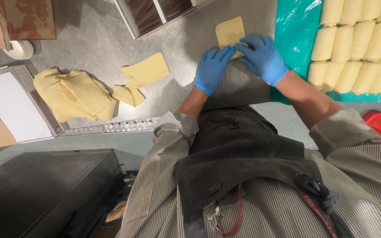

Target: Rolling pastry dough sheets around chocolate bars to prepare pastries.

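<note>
1. The person stands at a steel worktable (93, 39), both hands in blue gloves, sleeves of a striped shirt rolled back and a dark apron down the front.
2. The left hand (211, 68) lies flat on the near edge of a pale yellow dough sheet (230, 30), fingers stretched forward and close together, pressing rather than pinching.
3. The right hand (263, 57) sits just beside it at about 2 o'clock, fingers (243, 46) curled over the same near edge of the sheet. The two hands touch at the fingertips.
4. The dough sheet lies at 12 o'clock from the hands, flat on the steel, its far part bare and its near end under the gloves. Whether that end is already folded over I cannot tell.
5. At 3 o'clock, well apart from the hands, rows of rolled dough pieces (358, 44) lie side by side on a teal plastic sheet (294, 31).
6. At 9 o'clock, a loose dough sheet (144, 70) lies on the table, and further out a crumpled heap of dough sheets (73, 94).
7. At 11 o'clock stands a white-framed tray (155, 13) with dark compartments.
8. Far out at 9 o'clock a white board (12, 108) rests on the table's edge.
</note>
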